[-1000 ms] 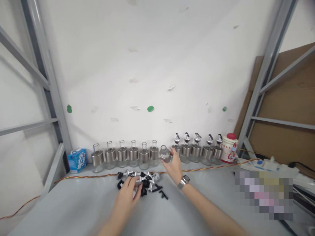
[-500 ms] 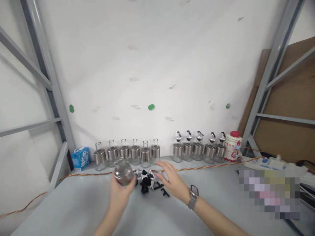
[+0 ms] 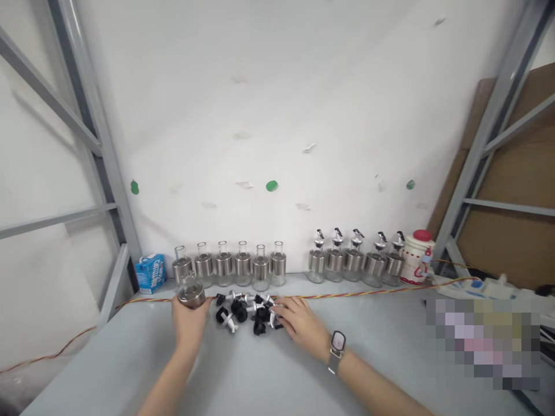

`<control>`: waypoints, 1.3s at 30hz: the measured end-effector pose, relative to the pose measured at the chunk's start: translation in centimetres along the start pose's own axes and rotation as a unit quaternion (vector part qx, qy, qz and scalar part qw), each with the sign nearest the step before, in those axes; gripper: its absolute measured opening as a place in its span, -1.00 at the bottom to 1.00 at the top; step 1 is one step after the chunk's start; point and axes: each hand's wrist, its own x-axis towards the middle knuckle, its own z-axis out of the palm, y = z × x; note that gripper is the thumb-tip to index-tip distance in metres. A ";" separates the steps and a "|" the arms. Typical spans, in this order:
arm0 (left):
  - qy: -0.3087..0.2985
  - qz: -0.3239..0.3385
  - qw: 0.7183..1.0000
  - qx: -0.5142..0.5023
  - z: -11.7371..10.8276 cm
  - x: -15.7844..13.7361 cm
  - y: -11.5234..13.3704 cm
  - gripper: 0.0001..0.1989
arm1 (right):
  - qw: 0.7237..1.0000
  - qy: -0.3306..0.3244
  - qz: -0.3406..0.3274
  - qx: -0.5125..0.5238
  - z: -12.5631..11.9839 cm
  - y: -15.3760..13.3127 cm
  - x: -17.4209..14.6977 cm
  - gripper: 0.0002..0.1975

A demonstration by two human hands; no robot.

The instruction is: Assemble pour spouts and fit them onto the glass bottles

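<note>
My left hand (image 3: 189,325) is wrapped around a glass bottle (image 3: 191,294) with a brushed-metal sleeve and an open neck. It holds the bottle upright, in front of the left end of the back row. My right hand (image 3: 301,320) reaches to the right edge of a heap of black and silver pourer spouts (image 3: 240,311). Its fingers are spread and touch the outermost spouts, partly covering them. A watch (image 3: 337,342) is on the right wrist.
Several similar bottles without spouts (image 3: 224,263) line the wall. Several bottles with spouts (image 3: 335,263) stand further right, beside a cream red-lidded container (image 3: 417,260). A blue carton (image 3: 150,274) is at left. A twisted cable (image 3: 347,294) crosses the grey tabletop (image 3: 243,375).
My left hand has moved left with the bottle, uncovering more of the spout heap. My right hand has come down against the heap, where a loose black piece no longer lies apart.
</note>
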 end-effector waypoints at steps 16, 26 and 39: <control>-0.290 0.394 0.811 0.322 1.9 -10.1 2.4 -0.75 | 0.998 0.043 -0.021 0.038 0.8 0.8 0.2 -0.75; -0.364 0.179 0.912 0.059 2.5 -9.3 1.9 -0.82 | 0.591 0.132 0.308 0.734 -2.6 -2.3 -0.2 -0.80; -0.497 -0.193 0.803 -0.264 2.6 -9.0 2.3 -0.61 | 0.604 0.117 0.305 0.727 -1.1 -1.5 -0.4 -0.73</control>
